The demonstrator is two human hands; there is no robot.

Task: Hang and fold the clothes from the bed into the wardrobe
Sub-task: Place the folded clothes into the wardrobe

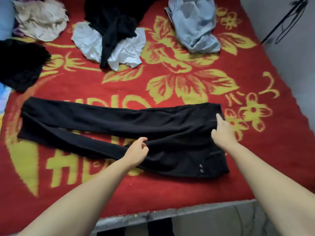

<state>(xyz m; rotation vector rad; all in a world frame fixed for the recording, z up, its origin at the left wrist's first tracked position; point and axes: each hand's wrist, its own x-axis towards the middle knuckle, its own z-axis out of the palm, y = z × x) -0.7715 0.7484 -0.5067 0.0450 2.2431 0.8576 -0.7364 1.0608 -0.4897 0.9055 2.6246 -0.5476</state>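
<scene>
Closest to me runs the grey bed edge [170, 212], and just past it the black trousers [119, 120] lie spread across the red and yellow blanket [187, 189], waistband to my right with its two small metal eyelets [201, 168] facing up, legs running off to my left. My left hand [136, 151] sits at the crotch area where the near leg meets the seat, fingers curled and seemingly pinching a bit of the fabric, though from here I cannot be sure how much cloth is caught. My right hand [221, 132] lies on the far part of the waistband, fingers straight and spread, pressing the cloth flat. I judge the step to be squaring the trousers for folding: the two legs splay apart toward the hems, so I would want to bring the near leg over onto the far one, seams matched, and smooth from the waist outward before halving the length. The knit looks soft and likely to bunch, so flat palms would serve better than tugging. Farther off wait the rest: a black heap [20, 65] at the left edge, a black garment [115, 31] draped over a white one [88, 41], a pale blue shirt [194, 28] to the right, and a cream piece [40, 21] at the far left corner.
</scene>
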